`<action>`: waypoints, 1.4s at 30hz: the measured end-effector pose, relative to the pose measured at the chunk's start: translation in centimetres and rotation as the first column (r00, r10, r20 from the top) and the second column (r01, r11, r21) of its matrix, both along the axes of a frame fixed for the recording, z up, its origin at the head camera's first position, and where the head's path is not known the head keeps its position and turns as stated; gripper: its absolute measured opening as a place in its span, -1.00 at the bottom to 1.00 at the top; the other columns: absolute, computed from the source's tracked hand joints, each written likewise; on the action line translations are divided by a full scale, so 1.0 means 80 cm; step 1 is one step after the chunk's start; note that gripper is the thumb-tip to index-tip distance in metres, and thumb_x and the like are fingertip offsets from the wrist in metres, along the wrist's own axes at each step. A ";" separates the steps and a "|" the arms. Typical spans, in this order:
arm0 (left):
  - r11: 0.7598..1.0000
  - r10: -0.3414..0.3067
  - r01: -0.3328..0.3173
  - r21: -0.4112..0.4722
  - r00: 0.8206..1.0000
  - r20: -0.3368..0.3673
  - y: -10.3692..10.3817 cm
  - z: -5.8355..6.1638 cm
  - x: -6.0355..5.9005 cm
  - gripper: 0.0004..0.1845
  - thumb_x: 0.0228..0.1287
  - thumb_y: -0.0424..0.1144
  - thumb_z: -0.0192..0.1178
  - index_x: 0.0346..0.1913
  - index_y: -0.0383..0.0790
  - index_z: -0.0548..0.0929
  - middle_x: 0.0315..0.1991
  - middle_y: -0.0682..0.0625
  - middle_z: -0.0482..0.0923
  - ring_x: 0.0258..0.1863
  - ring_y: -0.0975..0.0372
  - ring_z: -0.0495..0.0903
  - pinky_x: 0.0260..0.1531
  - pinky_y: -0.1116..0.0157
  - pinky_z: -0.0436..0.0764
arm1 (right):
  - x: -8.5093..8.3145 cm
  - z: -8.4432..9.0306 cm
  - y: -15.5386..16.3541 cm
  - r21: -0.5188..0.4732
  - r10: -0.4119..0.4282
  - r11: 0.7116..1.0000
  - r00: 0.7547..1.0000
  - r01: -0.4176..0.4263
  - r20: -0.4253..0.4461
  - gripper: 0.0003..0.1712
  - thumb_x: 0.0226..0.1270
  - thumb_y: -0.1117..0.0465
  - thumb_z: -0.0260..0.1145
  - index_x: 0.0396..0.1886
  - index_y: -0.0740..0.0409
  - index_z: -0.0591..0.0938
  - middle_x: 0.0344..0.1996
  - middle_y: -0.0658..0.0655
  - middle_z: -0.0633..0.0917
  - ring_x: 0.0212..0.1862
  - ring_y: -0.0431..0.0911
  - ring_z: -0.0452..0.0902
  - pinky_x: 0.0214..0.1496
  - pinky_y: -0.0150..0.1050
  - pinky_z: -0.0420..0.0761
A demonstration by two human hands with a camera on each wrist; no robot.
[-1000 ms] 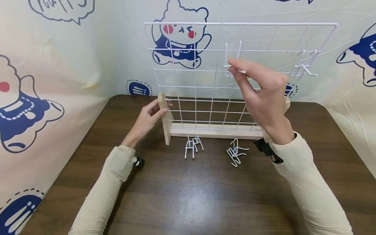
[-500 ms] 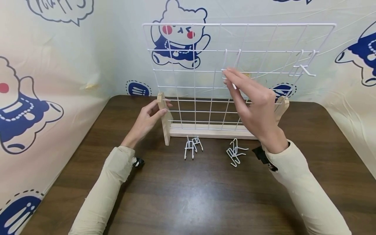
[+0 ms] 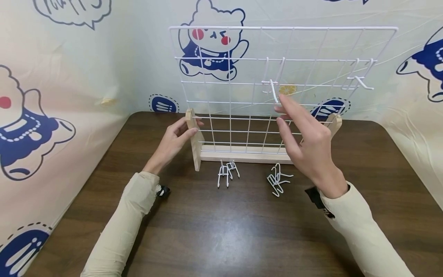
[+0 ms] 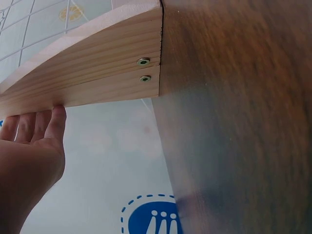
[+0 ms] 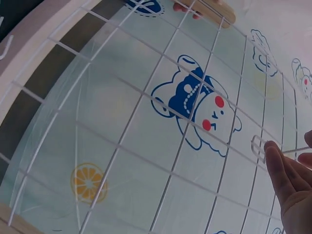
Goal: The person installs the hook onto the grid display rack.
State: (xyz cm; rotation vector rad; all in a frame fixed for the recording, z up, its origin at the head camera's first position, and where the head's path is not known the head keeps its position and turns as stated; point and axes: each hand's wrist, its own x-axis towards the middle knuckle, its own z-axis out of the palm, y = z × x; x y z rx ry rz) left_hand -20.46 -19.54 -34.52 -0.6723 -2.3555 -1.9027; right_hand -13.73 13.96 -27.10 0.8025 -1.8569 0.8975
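Note:
A white wire grid [image 3: 283, 28] stands in a wooden base [image 3: 242, 156]. My left hand [image 3: 171, 140] grips the base's left side panel [image 3: 195, 152], thumb in front and fingers behind; the left wrist view shows fingertips on the panel [image 4: 97, 73]. A white wire hook [image 3: 273, 91] hangs on the grid right of its middle, its prong sticking out toward me. My right hand [image 3: 309, 140] is beside that prong, thumb and index finger apart, index fingertip right at the prong's end. The hook [image 5: 258, 147] also shows beside the fingers in the right wrist view.
Another white hook [image 3: 361, 81] hangs near the grid's right end. Loose white hooks lie on the brown table [image 3: 194, 231] in two groups, a left pair [image 3: 223, 173] and a right tangle [image 3: 275, 180]. A printed cloth [image 3: 114, 69] stands behind and at the sides.
My right hand brought the hook down onto the grid wires, then loosened its pinch and drew down and right off the prong. The left hand stayed on the side panel.

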 end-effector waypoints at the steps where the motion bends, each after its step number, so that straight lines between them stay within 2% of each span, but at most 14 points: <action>1: 1.000 0.005 -0.005 0.000 1.000 0.001 0.000 0.000 0.000 -0.66 0.49 -0.28 0.11 0.24 -0.29 0.51 0.17 -0.31 0.52 0.17 -0.09 0.48 0.15 0.15 0.50 | 0.002 -0.001 0.002 0.000 -0.001 1.000 1.000 0.001 0.002 -0.56 0.33 0.42 0.28 0.21 0.29 0.61 0.00 0.20 0.74 -0.15 0.08 0.72 0.12 -0.43 0.52; 3: 1.000 0.010 -0.010 0.002 1.000 0.003 -0.001 0.000 0.001 -0.66 0.49 -0.28 0.11 0.24 -0.30 0.51 0.17 -0.30 0.53 0.17 -0.09 0.48 0.14 0.16 0.51 | 0.004 -0.004 0.006 -0.002 0.005 1.000 1.000 -0.005 0.007 -0.59 0.33 0.41 0.28 0.18 0.30 0.63 -0.07 0.21 0.75 -0.16 0.08 0.71 0.11 -0.43 0.51; 7: 1.000 0.020 -0.020 -0.012 1.000 0.008 -0.004 -0.001 0.002 -0.65 0.50 -0.26 0.10 0.25 -0.28 0.50 0.17 -0.27 0.53 0.13 0.06 0.51 0.14 0.17 0.51 | 0.008 -0.007 0.011 -0.008 0.004 1.000 1.000 -0.004 0.004 -0.63 0.34 0.38 0.27 0.12 0.30 0.66 -0.14 0.22 0.76 -0.20 0.07 0.69 0.09 -0.44 0.50; 11: 1.000 0.015 -0.015 -0.015 1.000 0.006 -0.004 -0.001 0.001 -0.64 0.50 -0.25 0.10 0.26 -0.26 0.50 0.17 -0.25 0.54 0.14 0.12 0.50 0.15 0.16 0.50 | 0.012 -0.012 0.016 0.010 -0.010 1.000 1.000 0.010 0.013 -0.64 0.35 0.32 0.25 0.11 0.29 0.67 -0.17 0.21 0.77 -0.25 0.03 0.67 0.05 -0.49 0.47; 15: 1.000 0.010 -0.010 -0.010 1.000 0.001 -0.002 0.000 0.001 -0.65 0.50 -0.27 0.10 0.25 -0.27 0.51 0.15 -0.21 0.56 0.15 0.06 0.50 0.15 0.17 0.50 | 0.016 -0.018 0.024 0.035 -0.014 0.999 0.999 0.013 0.032 -0.63 0.37 0.29 0.23 0.12 0.30 0.67 -0.17 0.20 0.77 -0.25 0.00 0.67 0.05 -0.51 0.45; 19: 1.000 0.005 -0.005 -0.002 1.000 0.000 -0.001 0.000 0.000 -0.66 0.50 -0.28 0.10 0.24 -0.28 0.51 0.12 -0.12 0.58 0.17 -0.08 0.48 0.15 0.16 0.50 | 0.019 -0.022 0.030 0.052 -0.020 0.999 0.999 0.017 0.041 -0.65 0.36 0.30 0.23 0.09 0.30 0.68 -0.18 0.19 0.77 -0.28 -0.02 0.64 0.03 -0.52 0.44; 23: 1.000 0.007 -0.007 0.000 1.000 0.000 0.000 0.001 0.000 -0.66 0.50 -0.27 0.11 0.24 -0.28 0.52 0.11 -0.09 0.59 0.17 -0.07 0.48 0.15 0.16 0.50 | 0.021 -0.025 0.034 0.070 -0.019 0.997 0.999 0.015 0.051 -0.67 0.36 0.32 0.24 0.06 0.31 0.69 -0.13 0.18 0.77 -0.26 -0.03 0.63 0.05 -0.52 0.44; 29: 1.000 0.018 -0.018 -0.010 1.000 0.006 0.000 0.000 0.001 -0.65 0.50 -0.26 0.11 0.26 -0.28 0.50 0.12 -0.12 0.58 0.12 0.10 0.52 0.13 0.19 0.51 | 0.021 -0.029 0.038 0.086 -0.006 0.996 0.998 0.000 0.069 -0.69 0.34 0.36 0.26 0.05 0.30 0.70 -0.09 0.15 0.76 -0.24 -0.04 0.63 0.07 -0.50 0.45; 36: 1.000 0.017 -0.017 -0.021 1.000 0.013 0.000 0.000 0.001 -0.63 0.50 -0.24 0.10 0.28 -0.26 0.49 0.18 -0.27 0.53 0.13 0.12 0.50 0.16 0.13 0.49 | 0.025 -0.036 0.045 0.125 -0.015 0.992 0.994 0.002 0.104 -0.70 0.33 0.37 0.27 0.03 0.27 0.71 -0.11 0.15 0.77 -0.17 -0.04 0.66 0.12 -0.49 0.44; 42: 1.000 0.013 -0.013 -0.013 1.000 0.010 0.002 0.001 0.000 -0.65 0.50 -0.25 0.11 0.26 -0.25 0.51 0.17 -0.26 0.53 0.13 0.11 0.51 0.15 0.11 0.50 | 0.028 -0.042 0.053 0.174 -0.032 0.985 0.990 0.007 0.139 -0.71 0.31 0.40 0.28 0.02 0.30 0.71 -0.10 0.17 0.76 -0.14 -0.03 0.67 0.15 -0.52 0.42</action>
